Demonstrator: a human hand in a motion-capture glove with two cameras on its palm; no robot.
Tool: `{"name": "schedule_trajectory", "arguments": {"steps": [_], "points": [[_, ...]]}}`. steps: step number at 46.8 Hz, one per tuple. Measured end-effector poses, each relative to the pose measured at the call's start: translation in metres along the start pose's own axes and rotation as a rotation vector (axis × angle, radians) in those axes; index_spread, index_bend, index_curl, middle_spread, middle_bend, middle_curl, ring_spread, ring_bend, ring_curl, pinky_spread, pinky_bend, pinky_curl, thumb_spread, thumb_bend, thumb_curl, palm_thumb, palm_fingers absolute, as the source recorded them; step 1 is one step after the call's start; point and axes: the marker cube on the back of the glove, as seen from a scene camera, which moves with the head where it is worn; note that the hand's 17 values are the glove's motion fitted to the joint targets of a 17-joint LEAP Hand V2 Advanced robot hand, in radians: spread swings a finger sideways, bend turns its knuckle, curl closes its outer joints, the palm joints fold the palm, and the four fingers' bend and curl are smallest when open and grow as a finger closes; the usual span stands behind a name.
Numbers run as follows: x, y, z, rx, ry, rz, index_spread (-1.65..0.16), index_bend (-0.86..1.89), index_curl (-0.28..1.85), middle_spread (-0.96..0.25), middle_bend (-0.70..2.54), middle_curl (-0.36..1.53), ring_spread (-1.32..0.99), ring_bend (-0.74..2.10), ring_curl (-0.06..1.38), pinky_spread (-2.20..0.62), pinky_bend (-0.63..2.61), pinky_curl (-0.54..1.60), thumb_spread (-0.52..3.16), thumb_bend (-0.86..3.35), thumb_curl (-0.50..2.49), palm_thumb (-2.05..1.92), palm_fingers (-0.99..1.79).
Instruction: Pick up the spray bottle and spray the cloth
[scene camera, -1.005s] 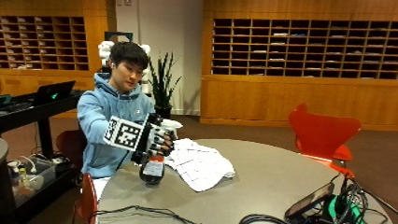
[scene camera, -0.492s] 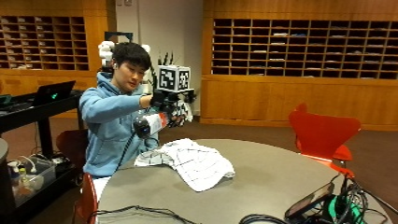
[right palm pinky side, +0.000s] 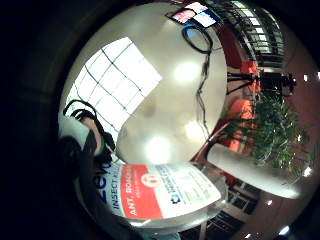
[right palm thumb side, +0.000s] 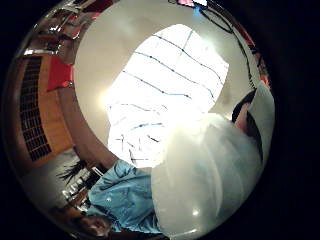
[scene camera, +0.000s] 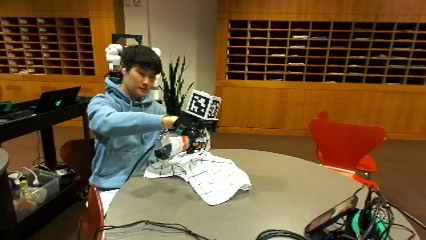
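In the outside view my gloved right hand (scene camera: 192, 131) grips the spray bottle (scene camera: 170, 145) and holds it tilted in the air just above the near end of the cloth (scene camera: 203, 172). The cloth is white with a dark grid and lies spread on the round grey table (scene camera: 286, 195). The little finger side palm view shows the bottle's red and white label (right palm pinky side: 160, 192) close to the palm, with the cloth (right palm pinky side: 117, 82) on the table beyond. In the thumb side palm view the bottle's pale body (right palm thumb side: 210, 175) fills the space beside the cloth (right palm thumb side: 165, 90).
Black cables (scene camera: 153, 229) lie along the table's near edge, and a phone and more cables (scene camera: 339, 220) sit at its right. A red chair (scene camera: 346, 145) stands beyond the table. A black cart (scene camera: 33, 150) stands to the person's side.
One second ago the hand held the bottle low on the table. It then lifted it to shoulder height and has now lowered it to just above the cloth.
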Motion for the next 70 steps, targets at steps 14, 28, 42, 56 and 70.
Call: {"name": "schedule_trajectory", "arguments": {"steps": [14, 28, 42, 56, 70], "points": [[0.015, 0.012, -0.028, 0.037, -0.004, 0.034, -0.17, 0.47, 0.54, -0.12, 0.63, 0.50, -0.19, 0.61, 0.46, -0.24, 0.38, 0.39, 0.14, -0.03, 0.76, 0.90, 1.39], [0.013, 0.000, 0.004, -0.002, -0.056, 0.015, -0.17, 0.46, 0.54, -0.12, 0.63, 0.50, -0.19, 0.61, 0.46, -0.24, 0.38, 0.39, 0.13, -0.03, 0.77, 0.90, 1.39], [0.000, 0.020, -0.045, 0.348, -0.581, -0.101, -0.17, 0.46, 0.54, -0.12, 0.64, 0.50, -0.19, 0.61, 0.46, -0.25, 0.38, 0.39, 0.14, -0.03, 0.77, 0.90, 1.39], [-0.051, 0.036, -0.092, 0.645, -1.460, -0.192, -0.17, 0.46, 0.54, -0.12, 0.64, 0.50, -0.19, 0.61, 0.47, -0.23, 0.38, 0.39, 0.15, -0.03, 0.78, 0.90, 1.39], [-0.167, -0.008, -0.070, 0.667, -1.581, -0.289, -0.17, 0.46, 0.54, -0.12, 0.64, 0.50, -0.19, 0.60, 0.46, -0.23, 0.37, 0.39, 0.17, -0.03, 0.79, 0.90, 1.38]]}}
